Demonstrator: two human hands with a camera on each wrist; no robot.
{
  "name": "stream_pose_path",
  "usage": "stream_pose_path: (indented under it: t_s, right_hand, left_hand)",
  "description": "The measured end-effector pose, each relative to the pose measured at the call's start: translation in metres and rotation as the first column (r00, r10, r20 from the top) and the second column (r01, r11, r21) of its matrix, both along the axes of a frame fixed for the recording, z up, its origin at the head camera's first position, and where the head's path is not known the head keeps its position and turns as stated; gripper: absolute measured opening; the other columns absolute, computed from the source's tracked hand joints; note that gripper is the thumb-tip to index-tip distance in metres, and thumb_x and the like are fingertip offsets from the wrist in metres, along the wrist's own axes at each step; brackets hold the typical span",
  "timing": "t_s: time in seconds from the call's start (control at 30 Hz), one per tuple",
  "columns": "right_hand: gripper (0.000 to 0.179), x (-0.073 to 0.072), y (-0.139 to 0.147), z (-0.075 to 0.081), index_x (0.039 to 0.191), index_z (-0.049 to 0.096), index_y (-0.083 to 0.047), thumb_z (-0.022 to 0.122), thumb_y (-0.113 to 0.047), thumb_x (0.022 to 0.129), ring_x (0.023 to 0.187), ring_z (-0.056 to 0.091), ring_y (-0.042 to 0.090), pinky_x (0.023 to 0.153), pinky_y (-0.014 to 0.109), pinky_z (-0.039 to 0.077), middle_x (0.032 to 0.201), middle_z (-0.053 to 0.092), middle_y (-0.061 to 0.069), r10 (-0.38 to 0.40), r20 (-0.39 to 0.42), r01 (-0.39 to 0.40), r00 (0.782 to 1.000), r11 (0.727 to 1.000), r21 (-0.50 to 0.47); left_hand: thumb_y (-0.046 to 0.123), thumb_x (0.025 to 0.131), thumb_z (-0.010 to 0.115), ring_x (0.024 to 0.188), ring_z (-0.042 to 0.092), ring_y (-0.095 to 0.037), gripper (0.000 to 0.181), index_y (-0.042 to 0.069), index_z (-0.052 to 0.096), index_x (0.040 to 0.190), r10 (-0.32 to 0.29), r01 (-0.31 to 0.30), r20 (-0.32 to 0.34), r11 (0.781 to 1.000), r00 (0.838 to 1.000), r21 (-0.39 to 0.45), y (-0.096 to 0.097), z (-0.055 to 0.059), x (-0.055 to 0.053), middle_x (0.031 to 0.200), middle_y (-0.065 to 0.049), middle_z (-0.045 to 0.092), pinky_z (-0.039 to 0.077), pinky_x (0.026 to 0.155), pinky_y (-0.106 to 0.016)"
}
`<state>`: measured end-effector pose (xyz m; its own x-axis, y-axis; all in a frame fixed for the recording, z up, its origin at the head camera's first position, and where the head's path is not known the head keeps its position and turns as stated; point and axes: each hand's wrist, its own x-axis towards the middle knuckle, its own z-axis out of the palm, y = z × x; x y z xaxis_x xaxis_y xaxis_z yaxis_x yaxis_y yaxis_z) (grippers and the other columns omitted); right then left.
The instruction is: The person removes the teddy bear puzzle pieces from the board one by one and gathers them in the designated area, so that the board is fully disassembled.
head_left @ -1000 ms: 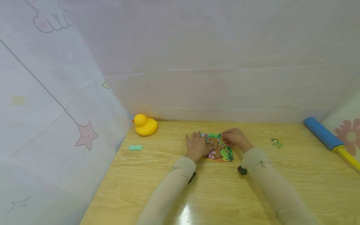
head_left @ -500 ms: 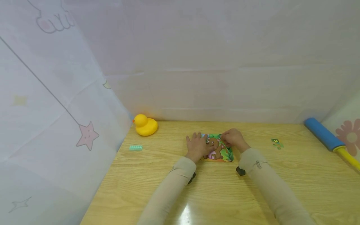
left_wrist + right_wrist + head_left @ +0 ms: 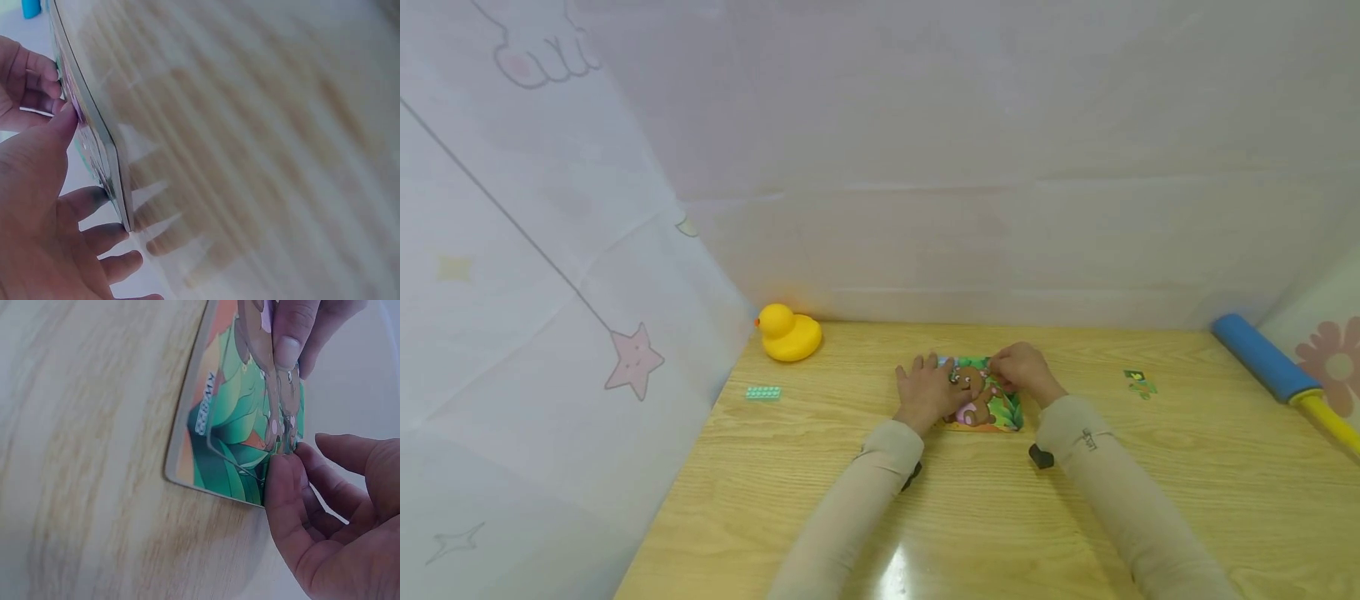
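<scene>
A flat picture puzzle (image 3: 977,408) with a brown bear among green leaves lies on the wooden table (image 3: 970,517). My left hand (image 3: 925,392) rests over its left part with the fingers spread. In the right wrist view, the left thumb (image 3: 287,353) presses on the bear. At the puzzle's upper right, my right hand (image 3: 1022,369) bends its fingers down to the surface. Its fingertips (image 3: 281,465) touch the board in the right wrist view. Whether they pinch a piece is hidden.
Loose puzzle pieces (image 3: 1141,384) lie to the right. A yellow rubber duck (image 3: 790,335) sits at the back left, with a small green patterned strip (image 3: 763,392) before it. A blue and yellow tube (image 3: 1266,358) lies at the right edge. A printed cloth (image 3: 887,250) stands behind.
My right wrist has shifted slightly to the left, with its fingers staying at the puzzle's upper right. The left hand has stayed in place.
</scene>
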<state>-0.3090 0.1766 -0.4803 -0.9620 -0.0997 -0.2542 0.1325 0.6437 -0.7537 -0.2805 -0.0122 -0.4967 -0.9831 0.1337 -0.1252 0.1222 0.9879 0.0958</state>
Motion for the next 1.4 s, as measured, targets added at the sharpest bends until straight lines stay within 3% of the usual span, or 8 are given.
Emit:
stream_pose_path:
  t_s: [0.2, 0.43, 0.87, 1.13, 1.4]
  right_hand:
    - [0.031, 0.002, -0.001, 0.001, 0.109, 0.074, 0.007, 0.054, -0.012, 0.097, 0.072, 0.071, 0.018, 0.069, 0.033, 0.063, 0.078, 0.069, 0.010, -0.023, 0.004, 0.023, 1.000, 1.000, -0.021]
    - [0.035, -0.001, -0.001, -0.001, 0.123, 0.068, 0.009, 0.055, -0.011, 0.098, 0.074, 0.072, 0.018, 0.071, 0.033, 0.063, 0.101, 0.073, 0.020, -0.043, 0.024, 0.044, 0.999, 0.996, -0.073]
    - [0.035, -0.001, 0.002, -0.006, 0.130, 0.062, 0.012, 0.058, -0.008, 0.101, 0.068, 0.069, 0.010, 0.073, 0.029, 0.063, 0.093, 0.075, 0.013, -0.078, 0.095, 0.101, 0.992, 0.957, -0.271]
    - [0.041, -0.002, 0.011, -0.008, 0.140, 0.053, 0.011, 0.054, -0.007, 0.104, 0.080, 0.074, 0.008, 0.083, 0.028, 0.062, 0.105, 0.076, 0.010, -0.068, 0.194, 0.150, 0.979, 0.880, -0.450]
    - [0.045, -0.004, 0.014, -0.013, 0.148, 0.045, 0.007, 0.051, -0.004, 0.105, 0.082, 0.076, 0.011, 0.088, 0.027, 0.060, 0.096, 0.074, 0.001, -0.084, 0.329, 0.274, 0.941, 0.760, -0.590]
  left_hand:
    - [0.083, 0.087, 0.048, 0.154, 0.029, -0.026, 0.084, 0.037, 0.037, 0.157, 0.000, 0.000, 0.010, 1.000, 1.000, 0.004, 0.001, 0.001, 0.000, 0.166, 0.001, 0.034, 0.025, 0.121, -0.063]
    - [0.082, 0.086, 0.051, 0.153, 0.032, -0.024, 0.084, 0.039, 0.038, 0.156, 0.012, -0.012, -0.006, 1.000, 1.000, 0.002, 0.001, 0.003, 0.001, 0.165, 0.003, 0.036, 0.028, 0.120, -0.062]
    - [0.083, 0.086, 0.050, 0.154, 0.031, -0.025, 0.087, 0.035, 0.037, 0.157, -0.005, 0.005, -0.019, 1.000, 1.000, -0.001, 0.002, 0.000, -0.001, 0.166, 0.002, 0.035, 0.029, 0.120, -0.062]
    - [0.084, 0.085, 0.050, 0.155, 0.029, -0.024, 0.087, 0.037, 0.037, 0.157, 0.001, -0.001, 0.007, 1.000, 1.000, -0.009, 0.001, -0.002, -0.005, 0.166, 0.003, 0.034, 0.027, 0.120, -0.063]
    - [0.085, 0.084, 0.049, 0.155, 0.028, -0.024, 0.089, 0.037, 0.037, 0.157, 0.001, -0.001, 0.012, 1.000, 1.000, -0.019, 0.001, -0.001, -0.004, 0.166, 0.003, 0.034, 0.028, 0.120, -0.062]
